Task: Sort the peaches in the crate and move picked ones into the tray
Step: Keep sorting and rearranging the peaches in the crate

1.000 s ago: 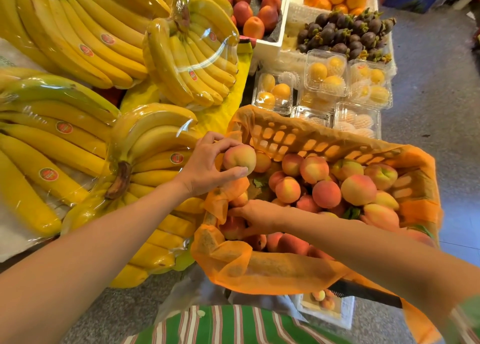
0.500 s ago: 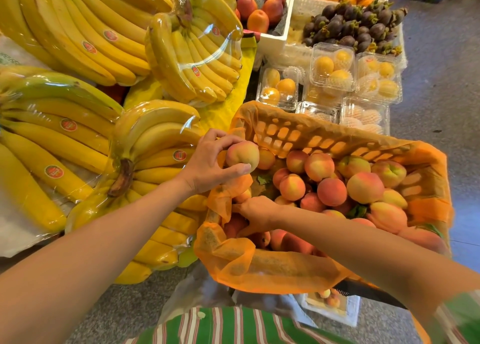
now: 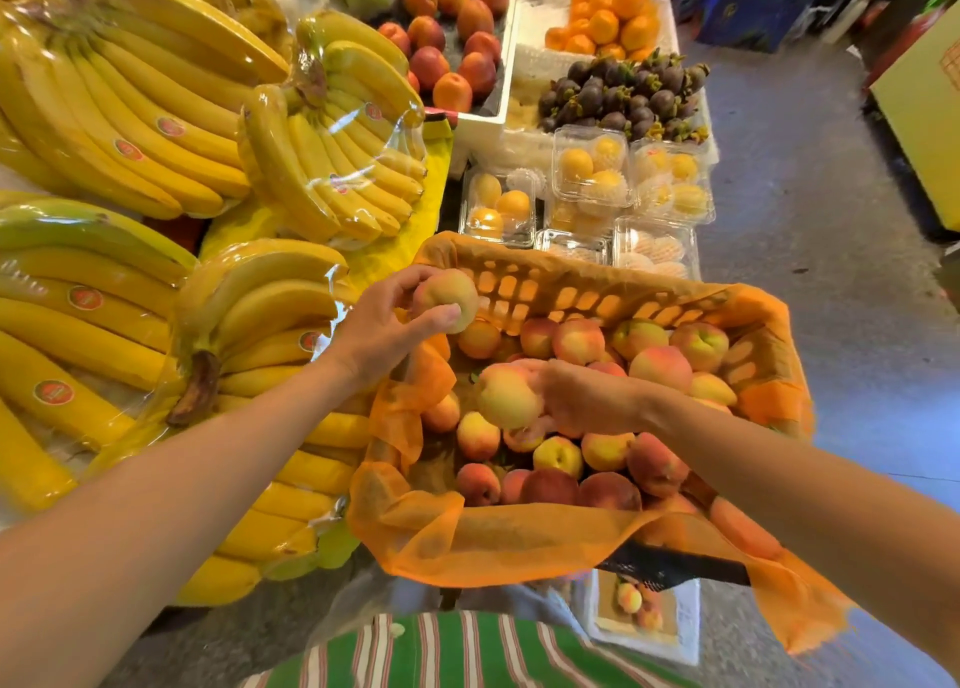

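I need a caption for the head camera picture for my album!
Each hand, left hand and right hand, holds a peach above the orange-lined crate beside bananas.

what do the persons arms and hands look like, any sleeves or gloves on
Both arms are bare up to the frame edge, with no sleeves in view. The left hand and right hand wear no gloves, and no rings, watch or bracelets are visible.

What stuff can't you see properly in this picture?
All in the head view:
- Tray: mostly hidden behind the crate and its orange net.
- Lower peaches in the crate: buried under the top ones.
- Far side of the peach in the right hand: covered by fingers.
- Banana sticker writing: too small.
- Top bananas: cut off by the edge.
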The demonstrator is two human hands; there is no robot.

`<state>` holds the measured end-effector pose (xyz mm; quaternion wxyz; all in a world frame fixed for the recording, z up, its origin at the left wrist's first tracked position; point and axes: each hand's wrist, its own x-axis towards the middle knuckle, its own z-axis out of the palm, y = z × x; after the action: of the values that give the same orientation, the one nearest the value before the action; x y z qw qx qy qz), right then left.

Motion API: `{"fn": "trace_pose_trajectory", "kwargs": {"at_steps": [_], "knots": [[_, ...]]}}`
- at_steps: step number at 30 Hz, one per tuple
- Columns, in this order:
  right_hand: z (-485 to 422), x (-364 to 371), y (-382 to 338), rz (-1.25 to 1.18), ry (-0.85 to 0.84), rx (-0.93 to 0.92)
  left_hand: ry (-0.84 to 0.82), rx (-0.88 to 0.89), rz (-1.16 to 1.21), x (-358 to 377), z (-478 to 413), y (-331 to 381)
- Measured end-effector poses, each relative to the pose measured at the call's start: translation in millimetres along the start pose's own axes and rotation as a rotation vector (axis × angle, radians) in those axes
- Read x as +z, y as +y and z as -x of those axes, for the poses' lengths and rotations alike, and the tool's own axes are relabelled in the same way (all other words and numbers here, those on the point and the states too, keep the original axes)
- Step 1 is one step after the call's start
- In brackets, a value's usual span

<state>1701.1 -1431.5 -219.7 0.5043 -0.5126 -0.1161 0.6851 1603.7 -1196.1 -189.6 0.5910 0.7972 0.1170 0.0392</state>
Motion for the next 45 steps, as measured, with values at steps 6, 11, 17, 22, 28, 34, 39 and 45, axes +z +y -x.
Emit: {"fn": "trace_pose_trajectory", "kwargs": {"at_steps": [6,11,17,22,28,34,39,45], "knots": [[33.3,7.7,-10.5,-0.358,-0.008,-0.013,-0.038,-0.046,0.312,29.2,-2.9,27.7],[57.2,8.1,-3.3,-0.328,0.002,-0.029,-0.167,-0.223,0.558,48.3,-2.7,33.1],[78.4,0.7,10.4,-0.144,0.077,-0.214,-0.356,-0.381,0.703,60.3,-0.5,31.8],[99.2,-2.5,9.9,0.029,0.293,-0.227,-0.398,-0.388,0.699,64.4,2.4,36.7],[111.9,-9.8,11.4,0.189,0.417,-0.195,-0.507,-0.242,-0.163,71.5,-0.8,31.5],[120.9,-11.3,14.5,0.244,0.464,-0.142,-0.732,-0.204,-0.761,95.4,0.1,15.4],[123.3,-12.1,15.7,0.394,0.501,-0.127,-0.825,-0.202,-1.017,123.2,7.9,-1.2],[120.9,-16.3,16.1,0.485,0.546,-0.097,-0.758,-0.198,-1.081,128.8,10.3,-21.0]]}}
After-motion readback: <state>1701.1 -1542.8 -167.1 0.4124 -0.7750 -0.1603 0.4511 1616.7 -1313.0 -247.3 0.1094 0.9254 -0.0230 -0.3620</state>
